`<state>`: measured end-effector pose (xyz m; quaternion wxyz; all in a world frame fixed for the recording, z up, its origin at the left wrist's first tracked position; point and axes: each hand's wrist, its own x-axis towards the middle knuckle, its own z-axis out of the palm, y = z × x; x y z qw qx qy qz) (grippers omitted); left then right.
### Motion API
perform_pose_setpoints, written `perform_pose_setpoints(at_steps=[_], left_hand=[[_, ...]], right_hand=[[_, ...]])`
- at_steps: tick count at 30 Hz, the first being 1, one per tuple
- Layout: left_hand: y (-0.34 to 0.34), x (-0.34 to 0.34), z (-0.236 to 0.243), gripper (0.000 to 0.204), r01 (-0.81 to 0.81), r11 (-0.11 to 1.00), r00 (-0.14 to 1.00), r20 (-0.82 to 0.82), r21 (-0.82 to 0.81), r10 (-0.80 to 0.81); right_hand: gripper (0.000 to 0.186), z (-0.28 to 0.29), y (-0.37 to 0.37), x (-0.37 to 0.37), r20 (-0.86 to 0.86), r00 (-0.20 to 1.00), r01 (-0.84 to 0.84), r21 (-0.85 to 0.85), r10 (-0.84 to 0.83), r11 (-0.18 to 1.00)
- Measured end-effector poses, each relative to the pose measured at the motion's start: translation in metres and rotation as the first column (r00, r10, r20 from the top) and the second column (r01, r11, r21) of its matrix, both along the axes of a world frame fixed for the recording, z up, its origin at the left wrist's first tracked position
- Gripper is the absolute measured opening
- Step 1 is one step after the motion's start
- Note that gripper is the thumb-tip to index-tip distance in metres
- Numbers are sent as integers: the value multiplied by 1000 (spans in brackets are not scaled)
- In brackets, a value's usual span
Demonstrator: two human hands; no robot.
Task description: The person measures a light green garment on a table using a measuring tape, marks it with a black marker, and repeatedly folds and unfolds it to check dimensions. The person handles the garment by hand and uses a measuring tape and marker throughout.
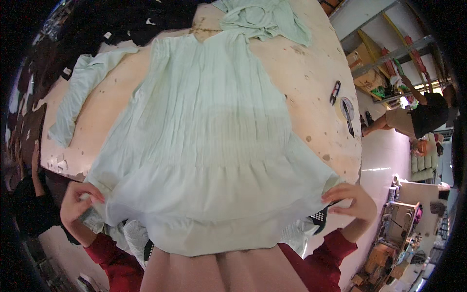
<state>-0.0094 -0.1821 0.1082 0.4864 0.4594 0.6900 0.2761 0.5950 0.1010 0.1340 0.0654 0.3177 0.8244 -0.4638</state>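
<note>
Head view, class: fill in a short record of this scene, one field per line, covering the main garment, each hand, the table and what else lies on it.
Main garment: pale green dress, spread flat, hem toward the person
Left hand: fingers pinch the dress's left hem corner
Right hand: fingers pinch the right hem corner
Table: worn, stained pale top
Other garments: crumpled green garment at far edge; green sleeve piece at left
Tools: dark scissors and a round-headed tool near the right edge
Background: another person at shelves, right
</note>
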Motion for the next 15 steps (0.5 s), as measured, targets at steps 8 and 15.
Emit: perform_pose_setpoints(at_steps=[8, 15], left_hand=[[83, 26, -107, 17, -273, 830, 741, -443, 487, 504], [53, 50, -111, 21, -290, 883, 406, -788, 370, 463]], right_hand=[[33, -121, 11, -94, -182, 848, 507, 551, -498, 662], [29, -98, -68, -45, -63, 673, 570, 679, -737, 462]])
